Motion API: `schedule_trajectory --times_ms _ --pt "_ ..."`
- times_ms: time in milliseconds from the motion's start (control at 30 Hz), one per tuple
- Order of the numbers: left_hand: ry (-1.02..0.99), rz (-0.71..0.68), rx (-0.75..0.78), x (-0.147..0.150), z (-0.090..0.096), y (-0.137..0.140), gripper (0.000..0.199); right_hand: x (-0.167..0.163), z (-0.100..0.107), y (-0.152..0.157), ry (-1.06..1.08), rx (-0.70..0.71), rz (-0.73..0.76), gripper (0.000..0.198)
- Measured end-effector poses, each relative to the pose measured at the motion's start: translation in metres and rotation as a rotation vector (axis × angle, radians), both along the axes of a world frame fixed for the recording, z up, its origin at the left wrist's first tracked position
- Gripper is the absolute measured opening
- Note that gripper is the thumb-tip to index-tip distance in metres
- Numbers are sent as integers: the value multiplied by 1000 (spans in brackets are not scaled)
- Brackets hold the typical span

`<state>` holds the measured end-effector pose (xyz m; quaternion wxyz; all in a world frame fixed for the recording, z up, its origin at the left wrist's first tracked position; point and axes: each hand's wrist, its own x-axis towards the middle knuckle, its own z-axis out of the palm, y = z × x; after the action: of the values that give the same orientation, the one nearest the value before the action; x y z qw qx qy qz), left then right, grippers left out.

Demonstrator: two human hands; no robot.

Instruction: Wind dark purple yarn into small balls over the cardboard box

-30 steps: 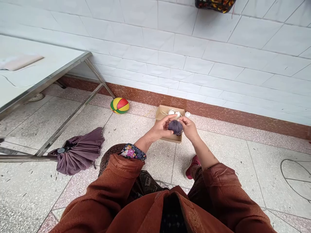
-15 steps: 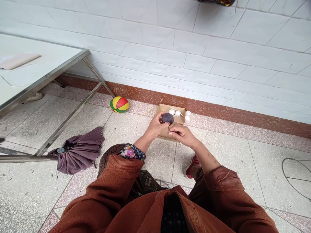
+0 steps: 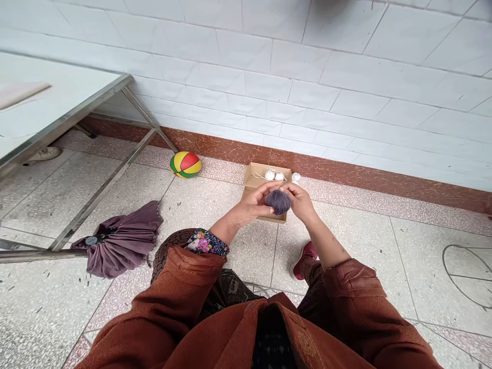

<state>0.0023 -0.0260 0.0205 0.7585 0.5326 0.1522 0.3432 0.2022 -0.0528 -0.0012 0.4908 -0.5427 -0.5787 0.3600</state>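
Note:
A dark purple-grey ball of yarn (image 3: 278, 202) is held up in front of me, over a shallow cardboard box (image 3: 249, 177) on the floor. My left hand (image 3: 253, 204) grips the ball from its left side, thumb below and fingers above. At the ball's upper right is my right hand (image 3: 300, 200), its fingers pinched together. Whatever strand they pinch is too small to see clearly. Inside the box lie white balls of yarn (image 3: 269, 175) with a loose thread, partly hidden by my hands. Another white ball (image 3: 295, 177) sits just outside the box's right edge.
A striped rubber ball (image 3: 185, 164) rests by the wall, left of the box. Further left stands a metal-framed table (image 3: 88, 82), with a folded purple umbrella (image 3: 123, 241) on the floor beside its leg. A wire ring (image 3: 446, 271) lies on the right.
The yarn ball has moved right and slightly toward me, and turned in my left hand. My right hand has gone from below the ball up to its upper right side.

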Motion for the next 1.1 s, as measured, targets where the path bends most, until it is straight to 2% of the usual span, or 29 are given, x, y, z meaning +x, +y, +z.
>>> schedule_trajectory --times_ms 100,233,433,567,700,833,967,1033,1100 --pt "-46 41 -102 -1 -2 1 61 -8 -8 -1 -84 -16 32 22" --pt "-22 150 -184 -2 -6 8 57 -14 -16 -2 -216 -20 67 19" --pt "85 460 -90 -3 -11 20 57 -20 -10 -9 -327 49 303 24" --pt "218 524 -26 -4 -10 20 57 -19 9 -17 -259 57 447 29" --pt "366 461 18 -4 -10 16 64 -8 26 -20 -40 37 381 35" --pt "456 293 44 -2 -15 12 86 6 30 -14 103 35 213 45" --pt "323 44 33 -2 -12 5 96 9 22 -6 102 28 48 45" --pt "205 -49 2 -2 -7 1 92 7 15 -2 78 1 1 43" --pt "102 -55 -29 -2 -2 -1 81 4 6 2 44 -22 -13 41"
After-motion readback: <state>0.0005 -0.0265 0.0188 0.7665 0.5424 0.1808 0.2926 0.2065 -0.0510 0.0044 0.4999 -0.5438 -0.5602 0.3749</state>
